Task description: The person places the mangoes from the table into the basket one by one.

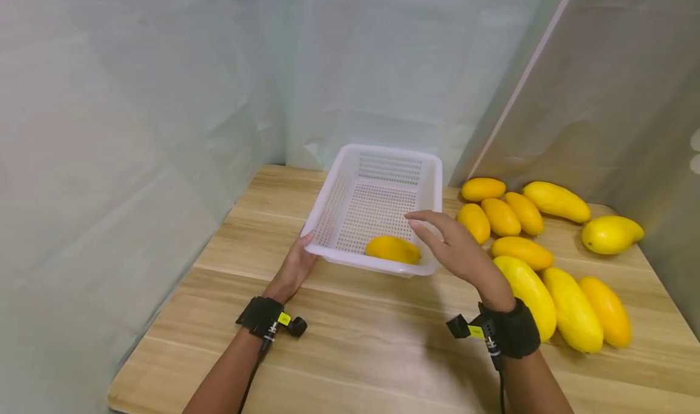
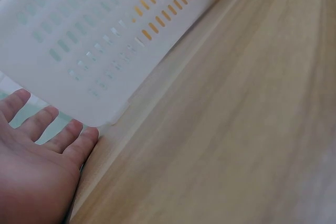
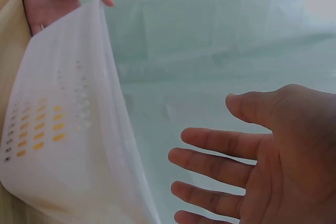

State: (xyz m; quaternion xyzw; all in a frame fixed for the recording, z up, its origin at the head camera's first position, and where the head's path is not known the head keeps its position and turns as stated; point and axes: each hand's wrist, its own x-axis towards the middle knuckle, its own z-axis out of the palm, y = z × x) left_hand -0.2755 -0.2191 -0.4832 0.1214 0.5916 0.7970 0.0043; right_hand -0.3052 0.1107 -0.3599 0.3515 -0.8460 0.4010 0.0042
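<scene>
A white perforated plastic basket (image 1: 358, 259) stands before me with one yellow-orange mango (image 1: 392, 250) lying at its near end. My left hand (image 1: 298, 267) holds the near left corner; its thumb hooks over the rim in the right wrist view, and its fingers (image 2: 68, 137) reach along the basket's side in the left wrist view. Over the near right part of the basket hovers my right hand (image 1: 458, 251), holding nothing. Its fingers (image 3: 210, 166) are extended and spread, apart from the rim, with the thumb held away from them.
Several small orange-yellow mangoes (image 1: 501, 217) lie right of the basket. Larger yellow fruits (image 1: 573, 309) lie nearer me and at the back right (image 1: 556, 201). Pale sheeting (image 1: 355, 67) hangs behind the wooden table (image 1: 350, 353). Each wrist wears a black strap with a cable.
</scene>
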